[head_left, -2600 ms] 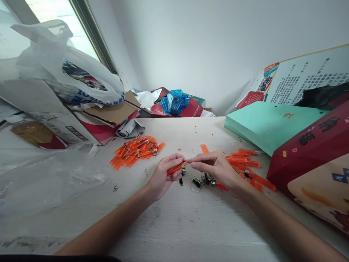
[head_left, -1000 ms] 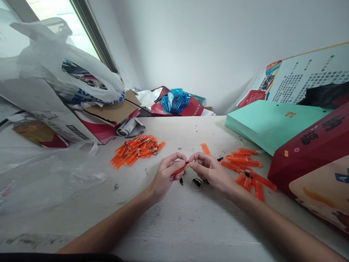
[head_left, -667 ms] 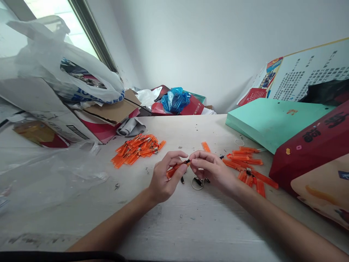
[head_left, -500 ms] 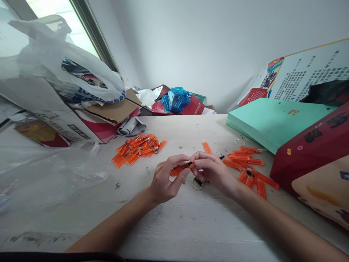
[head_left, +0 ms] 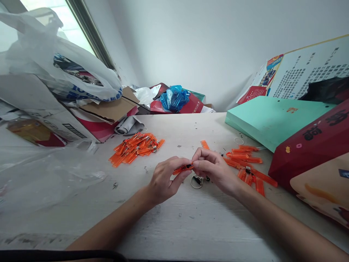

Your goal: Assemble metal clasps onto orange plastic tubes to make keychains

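- The left hand's [head_left: 163,178] fingers grasp a slim translucent orange plastic casing [head_left: 182,169] above the white worktop [head_left: 174,225], apparently steadying it.
- The right hand's [head_left: 214,167] fingers pinch its end, seemingly for precision; exact contact is hidden.
- Left of the casing, a white plastic bag [head_left: 38,58] bears blue lettering, illegible here; far right, a glossy red bag's [head_left: 294,156] dark characters are unclear.

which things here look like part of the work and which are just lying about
Likely in use:
orange piece in left hand, right hand at its end
orange heap
loose orange pieces
small black part

Likely just lying about:
white plastic bag
blue plastic bag
mint-green package
dark red package
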Action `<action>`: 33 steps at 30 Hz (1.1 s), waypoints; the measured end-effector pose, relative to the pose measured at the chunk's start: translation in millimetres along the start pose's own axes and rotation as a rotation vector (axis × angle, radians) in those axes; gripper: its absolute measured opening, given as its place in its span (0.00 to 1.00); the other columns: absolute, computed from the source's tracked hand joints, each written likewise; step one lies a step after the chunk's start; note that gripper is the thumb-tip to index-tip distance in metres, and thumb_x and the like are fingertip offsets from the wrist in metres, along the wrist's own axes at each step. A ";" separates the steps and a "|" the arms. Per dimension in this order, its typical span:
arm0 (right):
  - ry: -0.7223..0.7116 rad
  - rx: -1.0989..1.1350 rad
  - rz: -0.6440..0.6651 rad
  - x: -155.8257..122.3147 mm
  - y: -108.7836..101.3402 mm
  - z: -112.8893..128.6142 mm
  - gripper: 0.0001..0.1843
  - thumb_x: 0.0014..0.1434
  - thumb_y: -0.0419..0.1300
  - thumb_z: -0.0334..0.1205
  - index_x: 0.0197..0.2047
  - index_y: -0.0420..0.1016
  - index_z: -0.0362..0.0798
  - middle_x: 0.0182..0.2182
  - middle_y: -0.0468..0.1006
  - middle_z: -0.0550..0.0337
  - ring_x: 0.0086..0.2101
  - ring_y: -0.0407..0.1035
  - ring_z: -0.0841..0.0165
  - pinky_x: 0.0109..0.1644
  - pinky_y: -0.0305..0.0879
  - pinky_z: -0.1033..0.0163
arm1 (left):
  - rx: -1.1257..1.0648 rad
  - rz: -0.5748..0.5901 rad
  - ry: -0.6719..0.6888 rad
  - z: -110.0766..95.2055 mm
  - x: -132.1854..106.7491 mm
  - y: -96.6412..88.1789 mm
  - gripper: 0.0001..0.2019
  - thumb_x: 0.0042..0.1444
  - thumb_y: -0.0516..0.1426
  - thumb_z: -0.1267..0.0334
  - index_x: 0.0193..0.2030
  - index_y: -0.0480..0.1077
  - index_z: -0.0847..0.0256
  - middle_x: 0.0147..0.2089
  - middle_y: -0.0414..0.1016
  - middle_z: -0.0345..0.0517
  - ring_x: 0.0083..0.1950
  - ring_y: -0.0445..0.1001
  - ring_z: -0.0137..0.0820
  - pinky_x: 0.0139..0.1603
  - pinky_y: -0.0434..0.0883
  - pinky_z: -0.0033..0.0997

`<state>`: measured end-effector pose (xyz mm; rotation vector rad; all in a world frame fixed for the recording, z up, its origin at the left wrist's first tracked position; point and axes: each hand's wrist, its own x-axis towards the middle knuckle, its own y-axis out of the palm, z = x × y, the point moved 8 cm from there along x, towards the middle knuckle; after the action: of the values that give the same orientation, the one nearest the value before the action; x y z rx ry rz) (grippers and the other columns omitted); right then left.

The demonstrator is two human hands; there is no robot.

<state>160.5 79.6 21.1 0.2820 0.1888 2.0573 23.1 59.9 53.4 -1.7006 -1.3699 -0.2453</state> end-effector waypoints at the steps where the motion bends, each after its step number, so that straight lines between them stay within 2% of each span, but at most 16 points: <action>1: 0.005 0.002 0.003 0.0 -0.2 -0.8 0.10 0.62 0.65 0.45 0.34 0.73 0.48 0.25 0.67 0.66 0.26 0.56 0.74 0.30 0.51 0.65 | -0.002 -0.002 -0.007 1.5 0.3 0.0 0.12 0.58 0.64 0.73 0.47 0.76 0.56 0.39 0.83 0.47 0.34 0.78 0.33 0.39 0.73 0.34; 3: 0.011 0.005 0.006 0.1 -0.2 -1.8 0.10 0.62 0.65 0.44 0.34 0.73 0.48 0.24 0.65 0.67 0.25 0.55 0.74 0.29 0.50 0.65 | 0.017 -0.006 0.032 0.6 1.7 0.3 0.12 0.58 0.64 0.74 0.47 0.75 0.56 0.39 0.83 0.46 0.34 0.79 0.32 0.39 0.74 0.33; 7: -0.007 0.013 0.015 -0.3 2.4 -1.4 0.09 0.62 0.66 0.43 0.35 0.73 0.48 0.24 0.64 0.68 0.25 0.54 0.75 0.28 0.49 0.66 | 0.059 -0.062 0.343 -19.8 1.6 -1.1 0.16 0.61 0.62 0.75 0.53 0.71 0.57 0.39 0.83 0.44 0.33 0.78 0.29 0.34 0.75 0.28; 9: -0.026 0.014 0.017 -1.1 3.8 -0.7 0.08 0.62 0.66 0.43 0.35 0.73 0.48 0.24 0.64 0.68 0.25 0.54 0.75 0.27 0.49 0.67 | 0.071 -0.090 0.444 -26.3 0.2 -2.0 0.15 0.63 0.61 0.74 0.55 0.70 0.60 0.38 0.82 0.46 0.33 0.78 0.29 0.32 0.76 0.27; 12: -0.047 0.002 0.018 -2.8 4.7 0.1 0.08 0.63 0.66 0.42 0.35 0.73 0.48 0.24 0.65 0.68 0.25 0.55 0.75 0.27 0.49 0.66 | 0.085 -0.091 0.470 -28.3 0.4 -1.7 0.13 0.64 0.60 0.74 0.54 0.69 0.63 0.37 0.81 0.47 0.33 0.79 0.30 0.33 0.77 0.27; 17: -0.031 -0.016 0.014 -4.2 4.0 0.6 0.09 0.63 0.66 0.44 0.35 0.73 0.48 0.25 0.65 0.68 0.26 0.55 0.74 0.29 0.50 0.66 | 0.097 -0.094 0.473 -29.4 0.4 -1.4 0.15 0.63 0.61 0.74 0.55 0.68 0.62 0.36 0.80 0.45 0.32 0.78 0.29 0.33 0.77 0.27; 22: 0.001 0.007 -0.010 -2.6 4.6 0.6 0.14 0.64 0.65 0.49 0.33 0.72 0.47 0.24 0.64 0.67 0.26 0.54 0.75 0.29 0.48 0.66 | 0.084 -0.123 0.366 -21.9 -1.3 -2.4 0.20 0.63 0.60 0.74 0.60 0.66 0.58 0.41 0.81 0.45 0.34 0.79 0.28 0.36 0.78 0.27; 27: -0.013 -0.033 -0.096 0.6 -1.5 3.3 0.15 0.66 0.62 0.47 0.32 0.70 0.47 0.24 0.63 0.67 0.26 0.54 0.74 0.30 0.49 0.65 | -0.019 -0.065 0.099 -4.5 0.7 -1.0 0.15 0.66 0.57 0.74 0.56 0.69 0.56 0.43 0.79 0.43 0.34 0.77 0.25 0.37 0.75 0.24; 30: -0.066 -0.312 -0.228 1.4 -17.7 11.3 0.14 0.66 0.59 0.45 0.31 0.69 0.47 0.26 0.65 0.66 0.27 0.58 0.73 0.31 0.53 0.65 | -0.113 -0.029 -0.082 7.2 3.6 0.9 0.12 0.70 0.54 0.70 0.57 0.71 0.55 0.38 0.77 0.41 0.32 0.73 0.23 0.33 0.71 0.24; 33: -0.162 -0.787 -0.291 2.8 -30.0 22.4 0.10 0.67 0.58 0.40 0.33 0.70 0.48 0.27 0.70 0.64 0.28 0.62 0.72 0.33 0.55 0.63 | -0.191 -0.031 -0.216 17.2 5.5 1.2 0.12 0.72 0.53 0.65 0.58 0.73 0.56 0.35 0.73 0.40 0.29 0.67 0.22 0.29 0.66 0.24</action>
<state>190.7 96.8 35.4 -0.0693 -0.6345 1.6610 19.7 76.3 46.5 -1.9092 -1.5731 -0.2211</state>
